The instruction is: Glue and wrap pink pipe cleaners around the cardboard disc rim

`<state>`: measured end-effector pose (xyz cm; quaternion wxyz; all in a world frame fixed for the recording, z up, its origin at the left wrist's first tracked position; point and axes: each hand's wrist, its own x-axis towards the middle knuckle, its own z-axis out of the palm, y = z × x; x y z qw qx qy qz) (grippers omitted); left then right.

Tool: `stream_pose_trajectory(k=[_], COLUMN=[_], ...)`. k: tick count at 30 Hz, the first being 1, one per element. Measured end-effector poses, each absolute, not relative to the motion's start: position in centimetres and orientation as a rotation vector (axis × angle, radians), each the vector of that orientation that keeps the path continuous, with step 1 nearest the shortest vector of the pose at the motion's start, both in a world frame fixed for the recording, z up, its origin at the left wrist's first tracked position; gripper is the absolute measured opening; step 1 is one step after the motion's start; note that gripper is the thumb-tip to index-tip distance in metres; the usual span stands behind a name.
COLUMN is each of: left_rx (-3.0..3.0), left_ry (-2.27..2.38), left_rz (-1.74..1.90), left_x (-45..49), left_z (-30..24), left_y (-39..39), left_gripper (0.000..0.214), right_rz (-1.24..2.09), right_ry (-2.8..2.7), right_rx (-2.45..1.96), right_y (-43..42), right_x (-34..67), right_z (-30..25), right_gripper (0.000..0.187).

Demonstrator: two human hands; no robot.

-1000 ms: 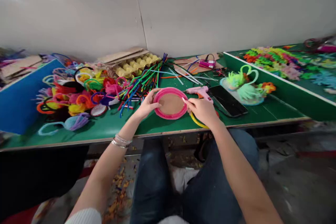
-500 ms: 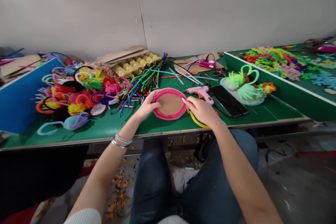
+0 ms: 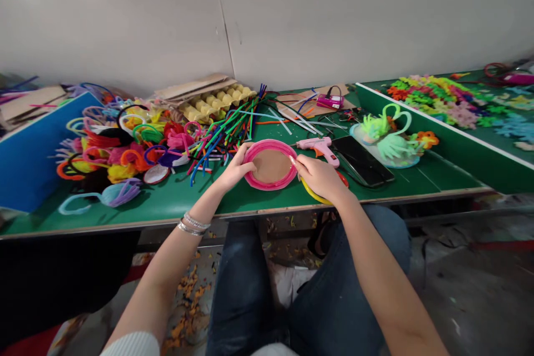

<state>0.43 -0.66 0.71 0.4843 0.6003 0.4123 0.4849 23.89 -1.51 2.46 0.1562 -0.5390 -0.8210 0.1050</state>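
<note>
Between my two hands is a round cardboard disc [image 3: 272, 166] edged with a pink pipe-cleaner rim [image 3: 269, 185]. My left hand [image 3: 237, 168] grips its left side, thumb over the inner edge. On the right side, my right hand [image 3: 316, 173] pinches the rim between thumb and fingers. A yellow scissors handle [image 3: 312, 193] shows partly from under my right hand. Just behind that hand lies a pink glue gun [image 3: 319, 147], with a black phone [image 3: 362, 160] to its right.
A heap of colourful pipe-cleaner pieces [image 3: 125, 147] lies at left beside a blue divider [image 3: 39, 156]. Loose pipe cleaners [image 3: 229, 125] and a yellow egg carton [image 3: 217, 101] are behind. Green pipe-cleaner swans [image 3: 394, 142] stand at right, before a green divider [image 3: 442, 144].
The pink-rimmed disc has shifted very slightly to the right with my hands. Both hands keep their hold on it.
</note>
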Motion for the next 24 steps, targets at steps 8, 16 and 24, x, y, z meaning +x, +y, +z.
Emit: stream_pose_trajectory(k=[8,16,24], left_rx=[1.566,1.695,1.717], left_ry=[1.019,0.909,0.915], left_rz=[1.172,1.078,1.100], left_x=[0.59,0.31,0.29], left_z=[0.52,0.68,0.44], left_y=[-0.77,-0.86,-0.80], left_gripper=[0.054,0.057,0.056], right_rz=[0.230,-0.026,-0.064], right_ry=[-2.229,-2.247,-2.350], right_rx=[-1.552,-1.457,-1.451], right_y=[-1.55,-1.49,-1.61], right_x=[23.83,23.94,24.35], right_z=[2.68,2.45,2.86], right_gripper=[0.035,0.037,0.039])
